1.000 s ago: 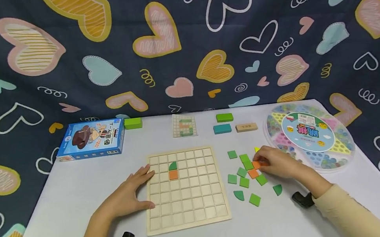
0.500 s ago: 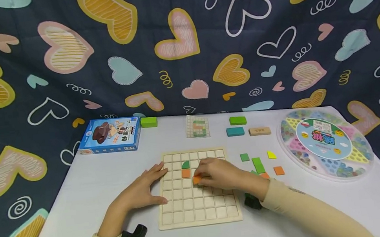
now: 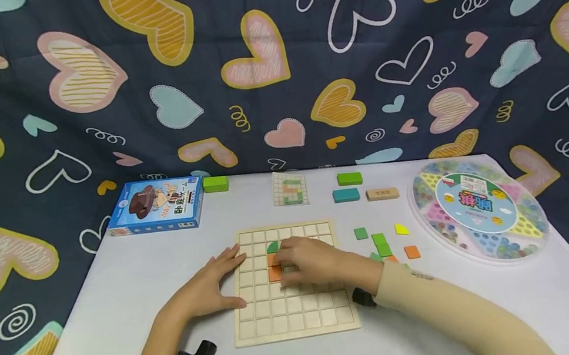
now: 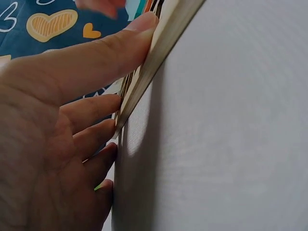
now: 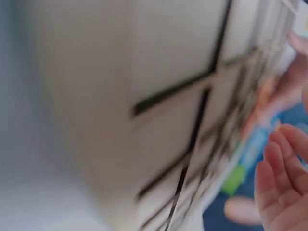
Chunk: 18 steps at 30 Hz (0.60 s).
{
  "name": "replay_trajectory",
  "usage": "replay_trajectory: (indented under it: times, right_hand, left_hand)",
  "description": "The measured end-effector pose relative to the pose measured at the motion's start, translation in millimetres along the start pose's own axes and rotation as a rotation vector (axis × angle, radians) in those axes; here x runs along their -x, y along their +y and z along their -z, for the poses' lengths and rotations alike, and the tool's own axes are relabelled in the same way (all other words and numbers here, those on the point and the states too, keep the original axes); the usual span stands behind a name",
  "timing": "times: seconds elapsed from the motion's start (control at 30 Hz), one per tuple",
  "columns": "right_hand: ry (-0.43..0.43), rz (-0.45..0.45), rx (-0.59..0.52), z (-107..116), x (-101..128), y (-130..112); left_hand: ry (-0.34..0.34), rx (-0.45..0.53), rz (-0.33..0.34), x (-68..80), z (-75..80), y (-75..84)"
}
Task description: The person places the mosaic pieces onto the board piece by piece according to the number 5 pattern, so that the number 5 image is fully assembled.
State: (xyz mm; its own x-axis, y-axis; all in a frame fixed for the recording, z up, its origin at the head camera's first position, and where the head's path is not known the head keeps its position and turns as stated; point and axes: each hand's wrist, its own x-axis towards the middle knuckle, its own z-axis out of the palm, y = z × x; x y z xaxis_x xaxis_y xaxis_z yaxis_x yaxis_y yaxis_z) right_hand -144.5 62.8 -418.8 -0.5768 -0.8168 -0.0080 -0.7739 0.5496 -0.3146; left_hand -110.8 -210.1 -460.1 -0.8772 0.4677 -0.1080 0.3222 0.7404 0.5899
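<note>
My left hand [image 3: 197, 289] spreads along the left side of the wooden grid board [image 3: 297, 322], steadying its edge; in the left wrist view the straight thumb [image 4: 110, 53] rests at the board's rim. Over the upper middle of the board is my right hand [image 3: 313, 260], fingertips right at the right edge of an orange square tile [image 3: 274, 274] in a grid cell. Directly above that tile lie another orange square [image 3: 271, 260], partly covered by the fingers, and a green quarter-circle tile [image 3: 272, 247]. The right wrist view shows loosely bent fingers [image 5: 274, 168], blurred.
Loose green tiles [image 3: 379, 240], an orange square [image 3: 412, 252] and a yellow piece [image 3: 401, 228] lie right of the board, some behind the right arm. Farther back are a pattern card [image 3: 289, 188], wooden blocks [image 3: 346, 195], a blue box [image 3: 155, 207] and a round marble game [image 3: 475, 210].
My right hand has carried an orange square from the loose tiles leftward to the board; it now lies in the cell below the first orange square. The left hand stays at the board's edge.
</note>
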Motion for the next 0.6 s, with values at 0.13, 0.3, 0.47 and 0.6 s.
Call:
replay_trajectory:
  times: [0.13,0.3,0.47,0.6]
  right_hand:
    - [0.115,-0.084,-0.167,15,45,24]
    - [0.246,-0.258,-0.263,22,118,59]
    - [0.192,-0.411,-0.219,17,162,79]
    - [0.115,-0.447,-0.16,12,173,84]
  left_hand:
    - [0.001,0.006,-0.004,-2.0,-2.4,-0.3]
    - [0.005,0.015,0.0,-1.6,-3.4,-1.6]
    - [0.007,0.011,0.0,0.2,-0.2,-2.5]
    - [0.002,0.013,-0.002,-3.0,-2.3,-2.1]
